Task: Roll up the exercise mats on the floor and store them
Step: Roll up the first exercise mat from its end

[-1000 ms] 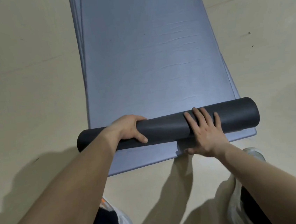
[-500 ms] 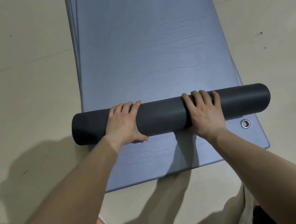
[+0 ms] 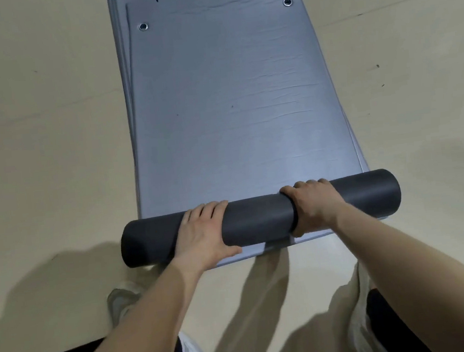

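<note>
Head view: grey mats beyond dark roll, shoe behind.

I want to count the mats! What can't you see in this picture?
- Head view: fingertips of the left hand and right hand curl out of sight behind the dark roll.
- Head view: how many blue mats are stacked; only thin edges show at the left, and the picture's top edge cuts off the lower ones.
- Head view: the dark roll's layers; its ends face sideways.
- Storage place: outside the frame.
</note>
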Motion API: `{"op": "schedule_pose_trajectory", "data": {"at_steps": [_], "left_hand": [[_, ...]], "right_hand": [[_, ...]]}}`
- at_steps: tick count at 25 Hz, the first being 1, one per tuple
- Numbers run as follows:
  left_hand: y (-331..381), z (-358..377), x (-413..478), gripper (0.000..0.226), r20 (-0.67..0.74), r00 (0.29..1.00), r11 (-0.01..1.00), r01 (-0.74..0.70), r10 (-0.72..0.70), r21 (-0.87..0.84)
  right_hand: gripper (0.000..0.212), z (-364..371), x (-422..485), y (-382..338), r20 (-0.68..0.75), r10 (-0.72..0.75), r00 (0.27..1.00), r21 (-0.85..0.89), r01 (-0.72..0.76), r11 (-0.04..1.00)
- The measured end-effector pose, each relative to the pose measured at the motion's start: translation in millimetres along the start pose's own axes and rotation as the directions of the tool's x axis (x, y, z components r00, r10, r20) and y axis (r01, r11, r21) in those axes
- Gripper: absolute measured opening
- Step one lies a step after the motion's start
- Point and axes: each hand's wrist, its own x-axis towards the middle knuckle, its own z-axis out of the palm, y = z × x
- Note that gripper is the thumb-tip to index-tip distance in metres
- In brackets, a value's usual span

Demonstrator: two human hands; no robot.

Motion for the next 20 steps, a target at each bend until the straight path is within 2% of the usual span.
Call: {"op": "schedule_pose_trajectory", "data": {"at_steps": [1, 3, 6, 7, 8, 9, 10, 11, 12, 15, 17, 20], "left_hand": [[3.8, 6.1, -8.3, 0.109, -0.042, 0.999, 1.0, 0.0, -0.001, -0.011], [-0.4, -3.4, 1.1, 0.104, 0.016, 0.999, 0.995, -0.041, 0.043, -0.088], [-19.4, -44.7, 47.0, 0.1, 0.275, 0.961, 0.97, 0.05, 0.018, -0.239], [-22.3, -51.7, 58.8, 0.096, 0.297, 0.955, 0.969, 0.061, 0.013, -0.237], [-22.3, -51.3, 61.5, 0.088, 0.227, 0.974, 0.983, 0.035, 0.007, -0.183], [-21.2, -43.2, 58.3, 0.074, 0.015, 1.0, 0.992, 0.002, 0.0, -0.126], [-17.2, -30.5, 51.7, 0.061, -0.227, 0.974, 0.996, -0.028, 0.009, -0.079], [-13.7, -14.6, 45.3, 0.056, -0.391, 0.92, 0.998, -0.042, 0.024, -0.036], [-13.5, -3.9, 43.6, 0.059, -0.462, 0.887, 0.999, -0.029, 0.014, -0.025], [-27.8, -16.2, 71.0, 0.083, -0.26, 0.965, 0.998, -0.043, 0.028, -0.055], [-38.4, -24.3, 86.3, 0.103, -0.196, 0.975, 0.995, -0.101, 0.099, -0.001], [-35.9, -28.1, 93.1, 0.128, -0.151, 0.974, 0.969, -0.135, 0.168, 0.205]], "right_hand": [[0.095, -6.2, 0.6, 0.4, 0.029, 0.003, 1.0, 0.028, -0.004, 1.0], [0.107, -3.8, -0.4, -0.5, -0.006, 0.003, 1.0, 0.071, -0.002, 0.997], [0.136, 36.6, -24.2, -16.5, -0.253, 0.034, 0.967, 0.009, -0.032, 0.999], [0.14, 47.0, -27.6, -21.1, -0.295, 0.027, 0.955, -0.014, -0.033, 0.999], [0.14, 48.9, -20.9, -20.5, -0.318, 0.019, 0.948, -0.012, -0.024, 1.0], [0.137, 41.3, -7.2, -16.4, -0.329, 0.02, 0.944, 0.018, -0.015, 1.0], [0.133, 26.8, 8.4, -8.5, -0.326, 0.026, 0.945, 0.06, -0.007, 0.998], [0.131, 9.8, 20.4, -1.6, -0.323, 0.028, 0.946, 0.092, 0.002, 0.996], [0.127, -0.7, 28.5, 2.7, -0.362, 0.012, 0.932, 0.082, 0.019, 0.996], [0.116, 5.8, 34.3, 6.4, -0.513, -0.049, 0.857, -0.053, 0.026, 0.998], [0.119, 10.0, 42.1, 9.9, -0.49, -0.022, 0.872, -0.102, -0.033, 0.994], [0.113, -14.6, 54.5, 14.3, -0.443, -0.007, 0.896, -0.084, -0.034, 0.996]]}}
